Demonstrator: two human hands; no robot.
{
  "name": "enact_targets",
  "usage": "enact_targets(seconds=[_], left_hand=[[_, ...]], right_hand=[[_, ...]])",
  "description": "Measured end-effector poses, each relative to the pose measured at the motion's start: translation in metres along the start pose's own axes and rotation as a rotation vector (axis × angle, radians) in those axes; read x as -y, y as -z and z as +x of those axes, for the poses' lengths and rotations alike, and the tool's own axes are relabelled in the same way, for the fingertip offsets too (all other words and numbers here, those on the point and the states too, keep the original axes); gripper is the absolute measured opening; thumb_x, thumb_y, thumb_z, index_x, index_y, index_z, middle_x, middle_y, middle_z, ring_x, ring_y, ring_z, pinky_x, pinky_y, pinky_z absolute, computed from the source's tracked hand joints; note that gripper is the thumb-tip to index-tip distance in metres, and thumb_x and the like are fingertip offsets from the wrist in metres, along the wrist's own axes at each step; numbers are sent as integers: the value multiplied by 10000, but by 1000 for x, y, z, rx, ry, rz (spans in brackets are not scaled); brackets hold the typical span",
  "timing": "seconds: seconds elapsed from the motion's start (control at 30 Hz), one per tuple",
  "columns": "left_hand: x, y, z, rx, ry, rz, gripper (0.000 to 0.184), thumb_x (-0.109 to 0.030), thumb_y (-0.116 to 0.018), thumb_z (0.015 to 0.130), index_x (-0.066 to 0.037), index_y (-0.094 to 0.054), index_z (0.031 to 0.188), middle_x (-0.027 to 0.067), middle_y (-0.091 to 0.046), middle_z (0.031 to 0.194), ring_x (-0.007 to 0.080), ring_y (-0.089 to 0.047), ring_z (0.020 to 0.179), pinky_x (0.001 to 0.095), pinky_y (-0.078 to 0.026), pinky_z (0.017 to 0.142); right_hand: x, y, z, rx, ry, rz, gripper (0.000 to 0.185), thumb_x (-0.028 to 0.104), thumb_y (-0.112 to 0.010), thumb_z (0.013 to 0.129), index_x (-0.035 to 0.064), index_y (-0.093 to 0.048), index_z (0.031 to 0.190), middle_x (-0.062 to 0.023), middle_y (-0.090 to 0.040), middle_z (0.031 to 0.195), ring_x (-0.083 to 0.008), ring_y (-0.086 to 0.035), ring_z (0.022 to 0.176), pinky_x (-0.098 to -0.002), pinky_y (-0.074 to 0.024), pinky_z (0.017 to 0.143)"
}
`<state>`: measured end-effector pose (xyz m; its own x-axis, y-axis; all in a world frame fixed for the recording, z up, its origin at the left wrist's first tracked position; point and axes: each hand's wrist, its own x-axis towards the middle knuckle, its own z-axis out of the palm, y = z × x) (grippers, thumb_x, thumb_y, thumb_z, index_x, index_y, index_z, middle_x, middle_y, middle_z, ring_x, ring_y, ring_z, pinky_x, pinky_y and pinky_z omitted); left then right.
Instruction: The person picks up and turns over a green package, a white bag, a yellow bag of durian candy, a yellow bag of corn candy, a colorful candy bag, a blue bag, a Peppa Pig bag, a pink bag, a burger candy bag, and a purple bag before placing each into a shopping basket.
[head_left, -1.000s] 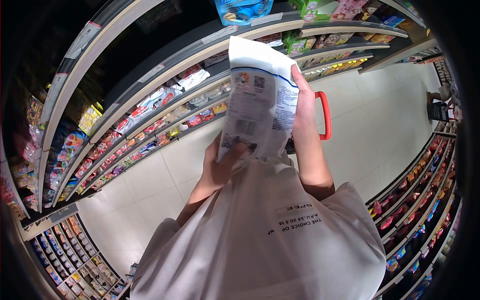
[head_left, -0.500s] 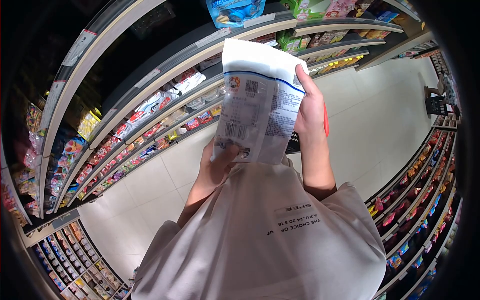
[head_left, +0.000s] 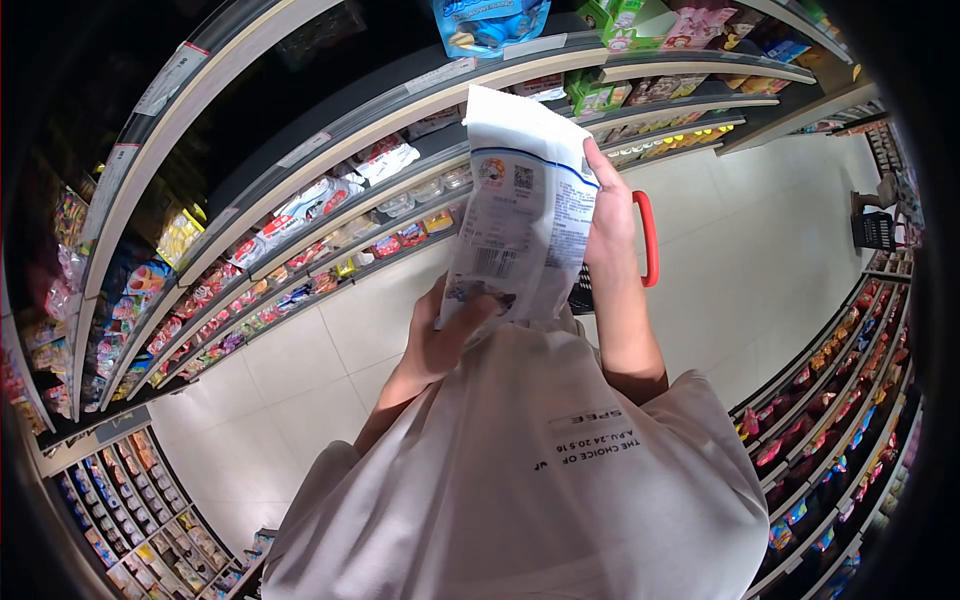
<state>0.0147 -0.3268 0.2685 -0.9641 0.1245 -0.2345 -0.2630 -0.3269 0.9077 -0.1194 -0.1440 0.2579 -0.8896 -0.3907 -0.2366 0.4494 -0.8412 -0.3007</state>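
A white snack packet (head_left: 515, 215) with a blue stripe, QR code, barcode and fine print faces me in front of my chest. My left hand (head_left: 445, 335) is closed on its lower left corner, the thumb lying over the printed picture. Along the upper right edge, my right hand (head_left: 612, 215) grips the packet with its thumb at the side; its other fingers are mostly hidden behind. Just beyond my right wrist shows a red handle (head_left: 648, 240), and part of a black basket (head_left: 581, 292) is visible between packet and forearm.
Curved-looking shelves (head_left: 330, 150) of bagged snacks run along the left and front. A blue pouch (head_left: 490, 25) sits on the upper shelf. More stocked shelves (head_left: 840, 370) line the right. Another black basket (head_left: 873, 230) is at far right, across the tiled floor (head_left: 740, 230).
The packet has turned slightly and looks narrower, its lower part shifting right along with my left hand. More of the red handle shows beside my right wrist.
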Motion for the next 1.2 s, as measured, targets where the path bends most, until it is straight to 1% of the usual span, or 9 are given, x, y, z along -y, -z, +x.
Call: enact_targets(seconds=[0.6, 0.7, 0.83, 0.9, 0.97, 1.0, 1.03, 1.1, 1.2], left_hand=[[0, 7, 15, 20, 3, 130, 304, -61, -512, 876, 43, -504, 1162, 84, -616, 964, 143, -556, 889, 262, -427, 818], [6, 14, 27, 52, 37, 68, 345, -35, -493, 880, 39, -467, 1216, 100, -598, 1036, 161, -569, 915, 270, -446, 814], [57, 63, 55, 6, 127, -64, 372, -64, -482, 908, 4, -427, 1270, 109, -541, 1180, 206, -603, 957, 295, -499, 791], [87, 101, 57, -103, 184, 264, 369, -100, -498, 913, 10, -432, 1259, 111, -531, 1191, 191, -604, 957, 298, -502, 787], [84, 124, 56, -149, 251, 245, 369, -137, -516, 912, 4, -445, 1246, 97, -538, 1164, 182, -604, 941, 302, -508, 771], [83, 137, 57, -216, 290, 220, 370, -154, -522, 911, -2, -451, 1240, 91, -542, 1143, 182, -603, 928, 298, -508, 764], [82, 152, 60, -282, 328, 194, 371, -171, -528, 909, -7, -457, 1234, 85, -546, 1122, 181, -602, 914, 295, -509, 757], [83, 190, 73, -427, 290, 218, 445, -154, -537, 879, -16, -394, 1277, 91, -543, 1110, 186, -594, 888, 320, -519, 735], [77, 252, 99, -717, 144, 295, 550, -117, -523, 850, -33, -291, 1341, 113, -533, 1117, 217, -588, 886, 353, -525, 717]], right_hand=[[-3, 18, 16, -29, -65, 44, 480, 353, -373, 953, -15, -468, 1245, -170, -569, 1174, -302, -547, 1074, -426, -425, 932], [-4, 21, 21, -102, -14, 5, 433, 319, -430, 936, -27, -497, 1187, -157, -599, 1107, -277, -591, 987, -389, -466, 857], [1, 47, 30, -224, 277, -472, 315, 261, -544, 897, -30, -603, 1002, -80, -647, 903, -157, -623, 781, -287, -482, 706], [-3, 68, 31, -353, 241, -1029, 340, 269, -551, 895, -59, -634, 875, -33, -634, 770, -107, -583, 691, -266, -454, 629], [-27, 141, 45, -306, 243, -1399, 402, 298, -552, 892, -86, -625, 797, -29, -600, 646, -64, -512, 636, -260, -412, 572], [-34, 144, 41, -326, 198, -1619, 417, 312, -541, 897, -94, -600, 824, -104, -594, 615, -53, -480, 626, -286, -414, 556], [-48, 154, 39, -242, 475, -1639, 448, 337, -541, 890, -90, -596, 764, -172, -555, 568, -105, -530, 575, -334, -424, 553], [-56, 204, 40, -376, 270, -1867, 492, 367, -540, 879, -87, -591, 696, -209, -553, 563, -204, -586, 541, -371, -432, 549], [-62, 228, 32, -354, 175, -1861, 520, 400, -549, 861, -80, -588, 663, -225, -555, 555, -295, -606, 546, -393, -442, 555]])
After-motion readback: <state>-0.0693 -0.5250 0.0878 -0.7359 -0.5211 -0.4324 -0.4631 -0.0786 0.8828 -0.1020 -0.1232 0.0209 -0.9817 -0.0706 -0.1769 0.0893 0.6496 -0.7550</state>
